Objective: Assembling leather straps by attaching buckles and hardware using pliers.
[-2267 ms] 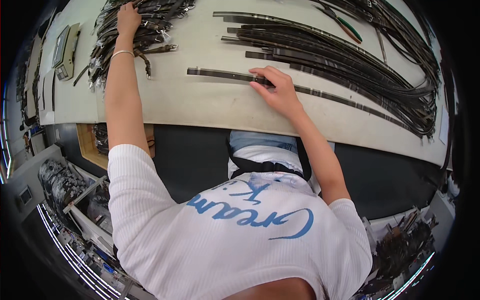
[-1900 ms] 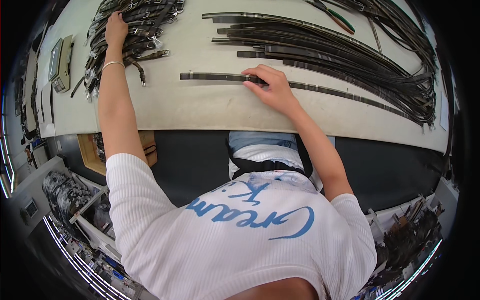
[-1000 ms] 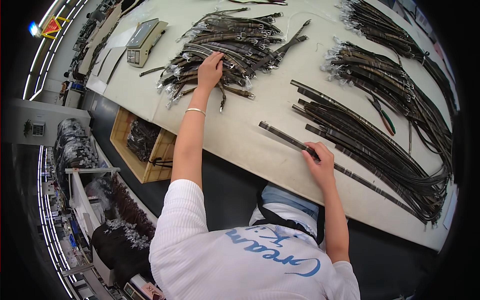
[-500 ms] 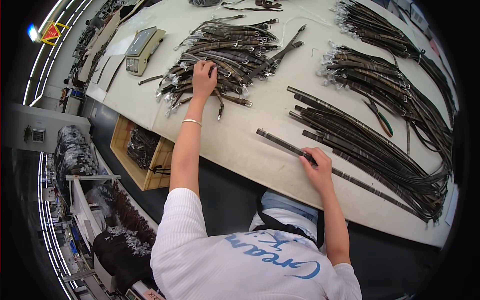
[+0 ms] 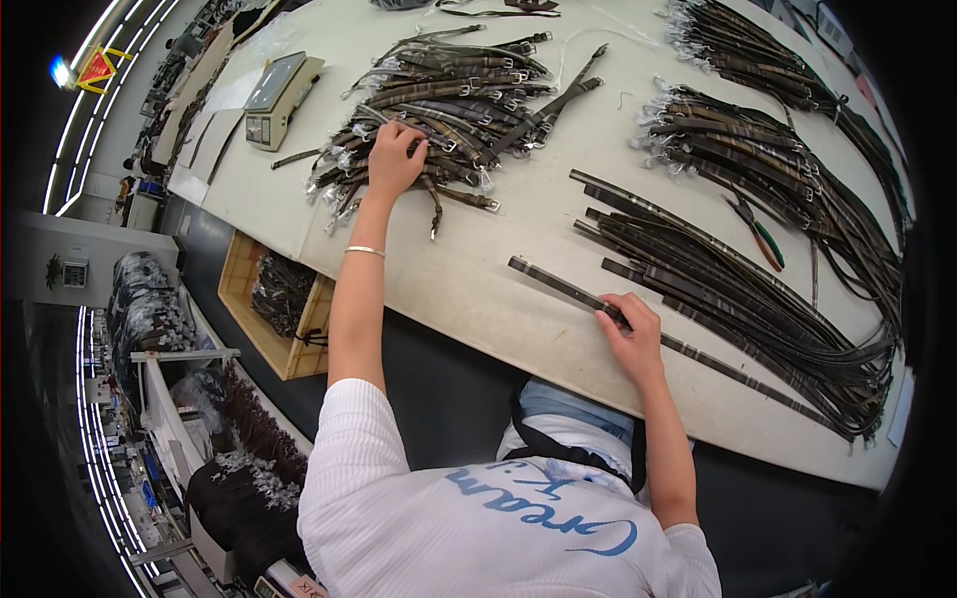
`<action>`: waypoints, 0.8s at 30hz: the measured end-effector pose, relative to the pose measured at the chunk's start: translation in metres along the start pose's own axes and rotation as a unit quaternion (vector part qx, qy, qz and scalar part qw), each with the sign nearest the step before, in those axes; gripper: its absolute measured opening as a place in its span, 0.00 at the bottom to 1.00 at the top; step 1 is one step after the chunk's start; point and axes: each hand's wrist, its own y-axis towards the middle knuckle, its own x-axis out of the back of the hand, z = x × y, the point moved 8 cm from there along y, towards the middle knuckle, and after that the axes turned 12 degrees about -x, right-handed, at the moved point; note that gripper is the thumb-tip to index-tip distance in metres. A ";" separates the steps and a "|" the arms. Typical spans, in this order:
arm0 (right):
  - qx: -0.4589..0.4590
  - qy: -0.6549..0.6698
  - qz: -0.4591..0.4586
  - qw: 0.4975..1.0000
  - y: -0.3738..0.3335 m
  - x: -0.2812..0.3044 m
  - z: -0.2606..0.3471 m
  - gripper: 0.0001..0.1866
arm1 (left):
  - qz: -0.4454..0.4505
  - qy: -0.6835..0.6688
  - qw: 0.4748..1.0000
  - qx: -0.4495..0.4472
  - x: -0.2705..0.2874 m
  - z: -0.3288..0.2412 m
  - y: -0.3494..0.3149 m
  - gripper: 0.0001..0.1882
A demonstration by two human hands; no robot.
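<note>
Head view: on the worktop [image 5: 449, 284], the left hand [image 5: 397, 159] rests with curled fingers on the near side of the strap pile [image 5: 449, 95]; whether it grips a strap, I cannot tell. Right of that pile and nearer the person, the right hand [image 5: 631, 329] pinches a single dark strap [image 5: 550, 281] between thumb and fingers. Left of the pile stands a scale [image 5: 282, 98]; right of it lie a bundle of long straps [image 5: 733, 289] and green-and-orange-handled pliers [image 5: 768, 246].
</note>
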 end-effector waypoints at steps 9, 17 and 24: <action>-0.002 -0.012 0.005 1.000 0.000 -0.001 -0.001 0.10 | 0.041 -0.022 0.999 0.002 0.006 -0.010 -0.015 0.08; -0.005 -0.011 0.001 1.000 0.000 -0.001 0.000 0.10 | 0.081 -0.078 0.993 0.028 0.001 -0.007 -0.016 0.07; -0.006 -0.008 -0.001 1.000 -0.001 0.000 0.000 0.10 | 0.087 -0.106 0.988 0.073 -0.003 -0.006 -0.010 0.07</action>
